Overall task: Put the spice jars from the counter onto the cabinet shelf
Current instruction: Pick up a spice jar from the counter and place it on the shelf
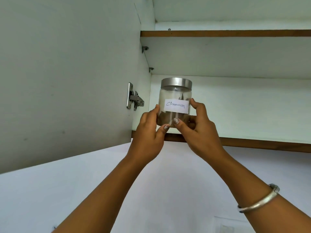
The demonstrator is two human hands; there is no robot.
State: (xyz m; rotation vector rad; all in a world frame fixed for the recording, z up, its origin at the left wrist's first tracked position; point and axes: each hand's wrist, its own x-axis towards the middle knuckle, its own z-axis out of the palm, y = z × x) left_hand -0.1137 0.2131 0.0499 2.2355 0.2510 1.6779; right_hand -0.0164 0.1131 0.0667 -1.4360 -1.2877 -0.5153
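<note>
A clear spice jar (175,95) with a silver lid and a white label reading "Cinnamon" is upright at the left end of the lower cabinet shelf (252,142), near its front edge. Brown spice fills its bottom part. My left hand (149,130) grips the jar's left side and my right hand (196,130) grips its right side, thumbs across the front bottom. Whether the jar's base rests on the shelf is hidden by my fingers. The counter is out of view.
The open cabinet door (67,73) hangs at the left with a metal hinge (133,97). An upper shelf (218,33) runs above. A white wall (117,190) lies below the cabinet. A silver bangle (259,201) circles my right wrist.
</note>
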